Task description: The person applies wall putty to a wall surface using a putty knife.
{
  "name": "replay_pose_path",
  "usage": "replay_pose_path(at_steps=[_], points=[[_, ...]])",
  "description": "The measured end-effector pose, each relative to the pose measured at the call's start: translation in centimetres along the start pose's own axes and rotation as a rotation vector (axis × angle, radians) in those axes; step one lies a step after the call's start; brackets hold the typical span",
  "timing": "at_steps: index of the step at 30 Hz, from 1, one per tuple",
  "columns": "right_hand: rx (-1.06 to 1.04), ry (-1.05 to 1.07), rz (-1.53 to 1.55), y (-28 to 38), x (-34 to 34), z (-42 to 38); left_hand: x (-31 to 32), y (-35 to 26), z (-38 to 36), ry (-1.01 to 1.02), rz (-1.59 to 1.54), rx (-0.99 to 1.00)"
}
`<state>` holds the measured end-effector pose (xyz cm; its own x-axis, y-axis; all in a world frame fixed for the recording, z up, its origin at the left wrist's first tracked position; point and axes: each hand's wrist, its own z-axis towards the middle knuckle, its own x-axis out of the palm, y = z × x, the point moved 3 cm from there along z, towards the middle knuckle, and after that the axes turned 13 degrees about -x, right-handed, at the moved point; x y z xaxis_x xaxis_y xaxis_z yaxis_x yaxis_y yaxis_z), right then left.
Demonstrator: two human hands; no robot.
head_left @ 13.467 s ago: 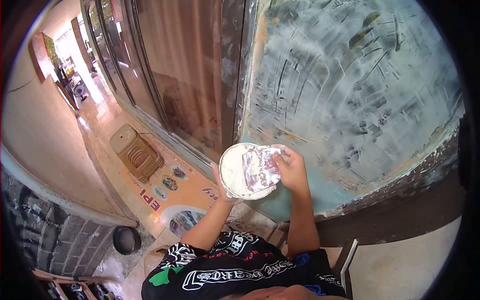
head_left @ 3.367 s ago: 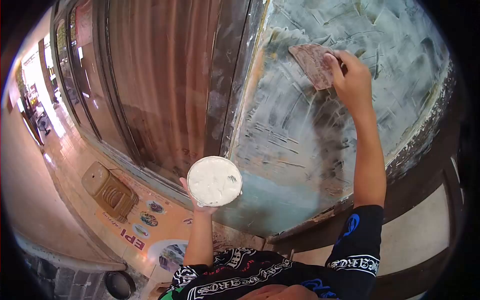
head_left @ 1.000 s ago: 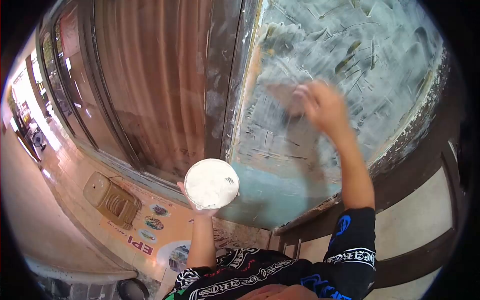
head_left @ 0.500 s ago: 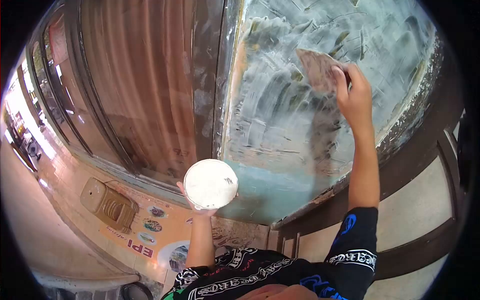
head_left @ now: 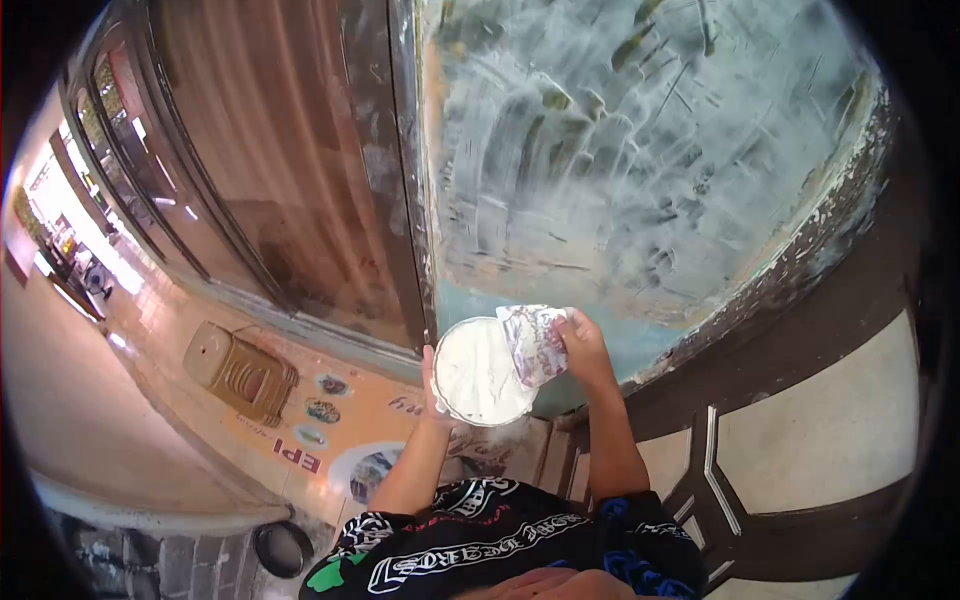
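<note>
My left hand [head_left: 433, 390] is wrapped around the side of a round tub [head_left: 490, 423], its fingers partly hidden beneath it. Thick white putty [head_left: 475, 372] fills the tub nearly to the brim. In my right hand [head_left: 587, 347] is a thin flat putty spreader [head_left: 535, 348], smeared with white and pinched between thumb and fingers. Its left edge overlaps the right side of the tub. Behind both hands rises a blue-green wall [head_left: 600, 170] coated with streaky white putty, with dark patches showing through; its lower strip [head_left: 630, 345] is plain blue-green.
Left of the wall stands a window with a brown curtain [head_left: 270, 150] behind glass. A brown plastic stool [head_left: 240, 372] lies on a printed banner [head_left: 310, 425] on the floor. A panelled brown and cream door [head_left: 800, 430] is at the right, and a dark round container [head_left: 284, 549] at lower left.
My right hand has brought the spreader down from the upper wall to the tub. The tub and left hand have shifted right in view, and the view has turned slightly.
</note>
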<state>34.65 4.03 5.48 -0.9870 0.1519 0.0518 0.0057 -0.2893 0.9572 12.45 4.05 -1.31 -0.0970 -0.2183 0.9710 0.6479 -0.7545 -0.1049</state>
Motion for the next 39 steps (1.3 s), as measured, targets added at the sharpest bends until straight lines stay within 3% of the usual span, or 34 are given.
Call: replay_pose_path(at_steps=[2, 4, 5, 7, 8, 10, 12, 13, 15, 17, 19, 23, 26, 27, 28, 30, 32, 34, 35, 39], points=[[0.015, 0.01, 0.05, -1.5, -1.1, -0.3, -0.1, 1.4, -0.6, -0.012, -0.031, 0.0], [0.042, -0.045, 0.054, -1.6, -1.5, -0.7, -0.8, 2.3, -1.3, -0.279, 0.293, 0.053], [0.034, -0.062, 0.053, -2.7, -2.1, -0.7, -1.1, 2.8, -1.6, -0.29, 0.293, 0.057], [0.051, -0.093, 0.057, -5.5, -3.1, -0.5, -1.5, 4.1, -2.1, 0.084, -0.06, -0.009], [0.062, -0.127, 0.054, -6.9, -3.6, -0.5, -2.3, 4.5, -2.6, 0.131, -0.192, 0.018], [0.15, -0.128, 0.094, -6.3, -3.5, -1.1, -2.1, 5.0, -3.6, 0.064, -0.082, 0.02], [0.407, -0.321, 0.147, -5.2, -3.9, -3.0, -2.1, 5.3, -4.9, -0.041, -0.096, 0.064], [0.411, -0.31, 0.149, -5.3, -3.5, -3.5, -2.2, 5.2, -5.4, -0.135, -0.108, 0.101], [0.253, -0.232, 0.514, -5.3, -2.3, -4.9, -2.9, 5.2, -6.0, -0.146, -0.048, 0.07], [0.191, -0.155, 0.431, -5.8, -1.7, -5.0, -2.5, 5.5, -5.7, -0.155, 0.026, 0.053], [0.072, -0.114, 0.273, -7.8, -1.2, -4.2, -1.7, 6.2, -5.3, -0.051, -0.099, 0.059], [0.226, -0.213, 0.214, -8.0, -2.6, -3.9, -3.4, 5.4, -6.2, -0.134, -0.011, 0.098], [0.214, -0.128, 0.388, -7.9, -4.0, -4.3, 0.7, 4.4, -5.9, -0.083, -0.055, 0.12], [0.217, -0.114, 0.382, -7.0, -3.7, -4.0, 1.6, 3.8, -5.7, -0.33, 0.065, 0.174], [0.176, -0.112, 0.388, -5.1, -3.3, -3.8, 1.9, 3.3, -5.6, -0.328, 0.061, 0.186], [0.142, -0.102, 0.393, -1.3, -2.0, -3.5, 3.0, 2.5, -5.6, -0.047, -0.002, 0.188], [0.112, -0.163, 0.435, 2.8, 0.1, -2.4, 3.2, 1.8, -5.1, -0.083, 0.087, 0.217], [0.038, -0.082, 0.401, 5.8, 1.6, -1.6, 4.4, 1.3, -4.5, 0.082, 0.068, 0.269], [0.021, -0.035, 0.378, 6.5, 2.4, -1.1, 4.5, 0.8, -4.9, -0.287, 0.457, 0.342], [-0.003, 0.078, 0.265, 8.5, 5.9, -0.4, 4.4, -0.1, -2.8, -0.153, 0.553, 0.438]])
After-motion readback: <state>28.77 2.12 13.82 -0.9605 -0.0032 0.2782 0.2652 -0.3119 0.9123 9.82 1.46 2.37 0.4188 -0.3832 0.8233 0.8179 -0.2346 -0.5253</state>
